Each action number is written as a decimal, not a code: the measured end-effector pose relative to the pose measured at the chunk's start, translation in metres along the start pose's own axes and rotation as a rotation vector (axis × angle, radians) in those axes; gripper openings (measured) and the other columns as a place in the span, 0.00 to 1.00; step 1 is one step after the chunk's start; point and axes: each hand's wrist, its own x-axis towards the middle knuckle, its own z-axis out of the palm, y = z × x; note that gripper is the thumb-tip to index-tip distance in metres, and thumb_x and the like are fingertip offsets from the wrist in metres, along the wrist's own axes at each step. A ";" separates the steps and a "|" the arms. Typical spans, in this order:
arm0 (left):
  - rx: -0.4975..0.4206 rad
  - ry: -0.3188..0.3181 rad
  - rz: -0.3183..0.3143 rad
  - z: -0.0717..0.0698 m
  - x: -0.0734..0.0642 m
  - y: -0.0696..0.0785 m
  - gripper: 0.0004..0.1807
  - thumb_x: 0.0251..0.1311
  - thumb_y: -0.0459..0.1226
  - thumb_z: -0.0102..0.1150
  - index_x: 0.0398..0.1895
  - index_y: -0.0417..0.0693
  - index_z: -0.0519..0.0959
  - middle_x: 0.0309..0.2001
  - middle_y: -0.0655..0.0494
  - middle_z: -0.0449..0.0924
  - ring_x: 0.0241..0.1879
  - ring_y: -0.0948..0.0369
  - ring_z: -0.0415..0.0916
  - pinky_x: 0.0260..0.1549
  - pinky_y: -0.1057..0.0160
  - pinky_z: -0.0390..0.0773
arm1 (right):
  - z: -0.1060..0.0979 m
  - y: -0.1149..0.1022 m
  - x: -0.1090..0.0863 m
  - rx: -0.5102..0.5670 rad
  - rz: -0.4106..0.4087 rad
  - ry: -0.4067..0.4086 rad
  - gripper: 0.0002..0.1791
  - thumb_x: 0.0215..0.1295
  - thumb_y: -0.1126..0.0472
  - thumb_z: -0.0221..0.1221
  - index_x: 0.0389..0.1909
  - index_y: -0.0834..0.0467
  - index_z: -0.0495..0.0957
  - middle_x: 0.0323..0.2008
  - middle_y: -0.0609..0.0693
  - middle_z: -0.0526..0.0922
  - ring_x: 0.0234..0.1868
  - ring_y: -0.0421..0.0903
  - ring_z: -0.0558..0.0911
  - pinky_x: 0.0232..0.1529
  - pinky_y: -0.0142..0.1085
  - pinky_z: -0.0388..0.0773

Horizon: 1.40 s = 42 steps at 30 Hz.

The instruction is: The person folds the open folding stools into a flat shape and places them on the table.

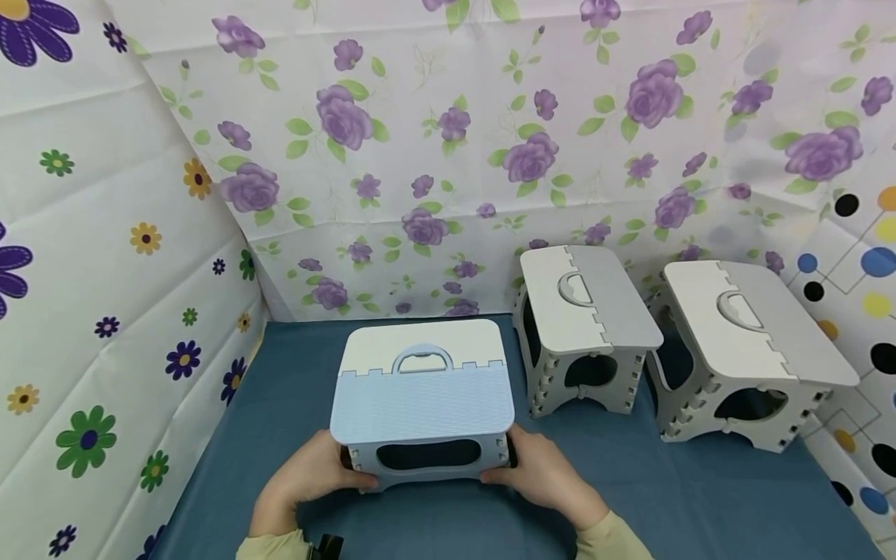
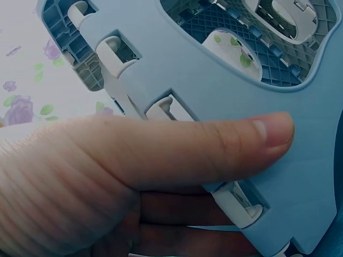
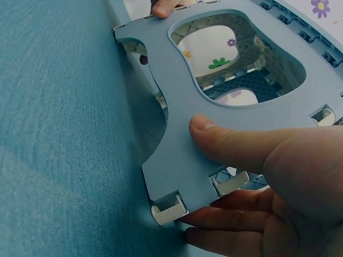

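Left hand (image 1: 315,470) and right hand (image 1: 542,470) grip a blue-and-white folding stool (image 1: 423,408) by opposite lower ends (seemingly for balance, I'd say) at the table (image 1: 280,381), beside two grey-and-white stools (image 1: 556,330) (image 1: 745,354).

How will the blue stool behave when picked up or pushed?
The blue stool is likely light for its size: its panels have large cutouts. Ribbing inside suggests stiffness, though the white hinge tabs may let it fold if pushed sideways.
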 end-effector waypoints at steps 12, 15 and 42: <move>0.012 0.000 -0.025 0.000 -0.001 0.004 0.46 0.57 0.36 0.83 0.76 0.47 0.68 0.60 0.41 0.81 0.34 0.59 0.85 0.31 0.58 0.85 | -0.001 0.000 0.000 0.014 -0.018 -0.002 0.46 0.59 0.39 0.79 0.71 0.59 0.73 0.58 0.59 0.86 0.54 0.55 0.87 0.51 0.55 0.84; 0.021 0.003 -0.026 0.000 -0.001 0.004 0.47 0.57 0.36 0.83 0.77 0.48 0.66 0.62 0.40 0.80 0.38 0.60 0.84 0.33 0.59 0.84 | 0.000 0.000 0.000 0.014 -0.021 -0.003 0.47 0.59 0.39 0.78 0.73 0.58 0.72 0.58 0.59 0.86 0.54 0.56 0.87 0.51 0.55 0.84; 0.023 -0.026 -0.033 0.002 0.000 0.004 0.52 0.61 0.39 0.81 0.83 0.50 0.57 0.76 0.34 0.63 0.60 0.44 0.76 0.44 0.57 0.84 | -0.001 0.000 0.000 0.007 -0.002 -0.007 0.47 0.58 0.40 0.79 0.72 0.59 0.73 0.58 0.59 0.86 0.53 0.56 0.87 0.49 0.56 0.85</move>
